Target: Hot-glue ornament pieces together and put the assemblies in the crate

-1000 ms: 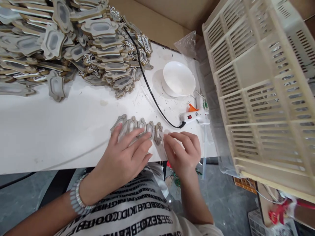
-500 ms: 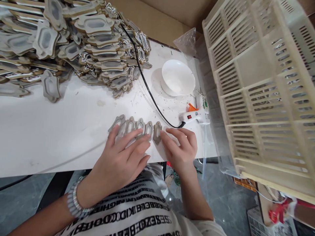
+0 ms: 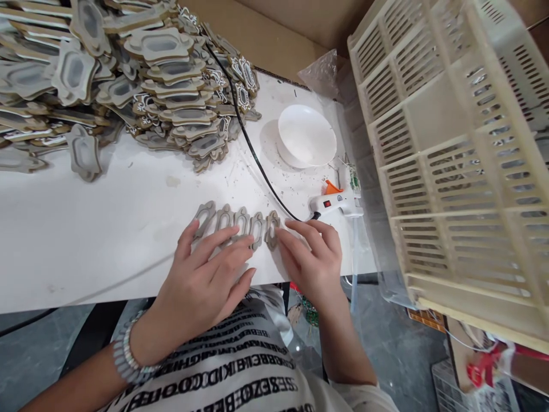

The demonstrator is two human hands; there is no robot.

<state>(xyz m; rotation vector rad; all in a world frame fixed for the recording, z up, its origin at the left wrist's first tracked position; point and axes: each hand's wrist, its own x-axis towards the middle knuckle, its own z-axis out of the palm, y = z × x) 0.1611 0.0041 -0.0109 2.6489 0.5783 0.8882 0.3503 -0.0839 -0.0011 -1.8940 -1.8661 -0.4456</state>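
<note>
Several small grey frame-shaped pieces stand side by side in a row on the white table near its front edge. My left hand (image 3: pixel 210 269) is spread over the row, its fingertips touching the leftmost grey piece (image 3: pixel 205 217) and the middle grey piece (image 3: pixel 241 220). At the row's right end, the fingertips of my right hand (image 3: pixel 313 252) rest against the rightmost grey piece (image 3: pixel 272 230); its fingers are bent and apart, gripping nothing. A narrow gap separates that piece from the grey piece beside it (image 3: pixel 256 229).
A big pile of similar frame pieces (image 3: pixel 171 74) covers the back left of the white table (image 3: pixel 128 229). A white bowl (image 3: pixel 306 137) and a white glue gun (image 3: pixel 337 204) with a black cord (image 3: pixel 255 151) lie to the right. A cream plastic crate (image 3: pixel 446 171) stands at the right side.
My left hand has shifted slightly left along the row with its fingers still spread. The right hand stays at the right end piece. The view has moved a little.
</note>
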